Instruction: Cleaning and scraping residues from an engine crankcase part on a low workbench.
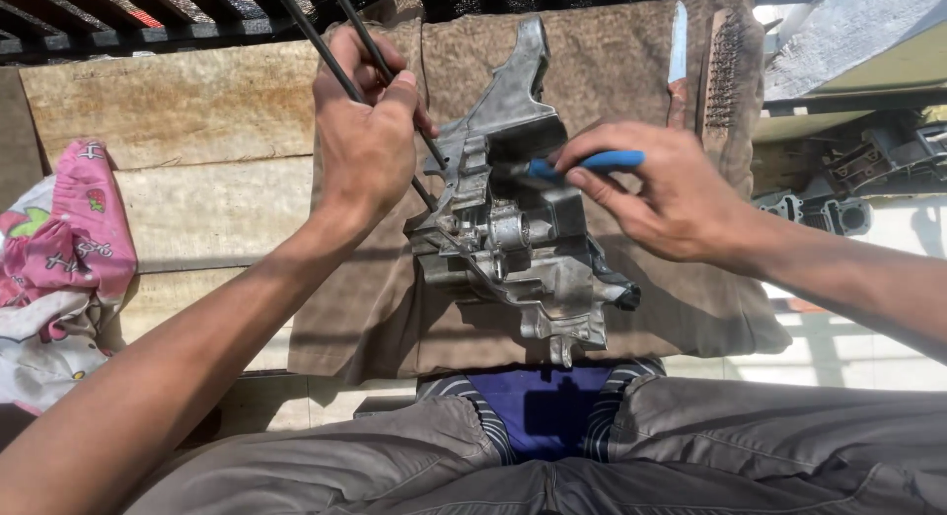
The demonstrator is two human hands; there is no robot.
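Note:
A grey cast-metal engine housing (523, 229) lies on a brown cloth (691, 308) spread over a wooden bench. My left hand (365, 140) grips two thin dark rods (340, 71) that slant down to the housing's left side. My right hand (671, 194) pinches a blue-handled tool (592, 162) whose dark tip rests on the top of the housing. Both hands hover just above the part.
A wire brush (725, 71) and a flat metal blade (678, 51) lie at the cloth's far right. A pink patterned rag (59, 268) sits on the left. More metal engine parts (838, 194) lie on the right. My knees (493, 456) fill the bottom.

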